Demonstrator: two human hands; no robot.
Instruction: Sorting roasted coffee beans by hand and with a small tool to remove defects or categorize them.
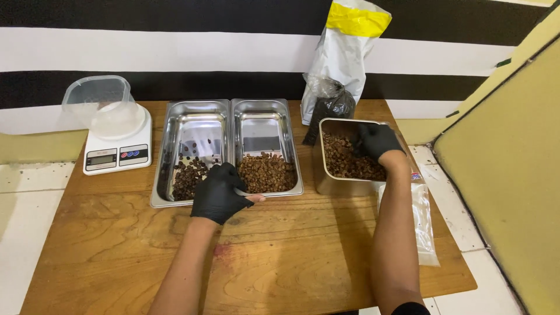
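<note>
right hand: your gloved fingers are curled down into the beans in the deep steel container; whether they have closed on any I cannot tell.
left hand: gloved, resting on the front rim where the 2 shallow trays meet, fingers bent over the edge, nothing visibly pinched.
left tray: darker beans piled at its near end.
right tray: lighter brown beans, also at the near end.
step: looks like sorting, picking from the container into the 2 trays by shade.
next move: lift a few beans clear of the container wall, check colour, drop them in the matching tray.
around: scale with clear tub far left, bean bags behind.
</note>
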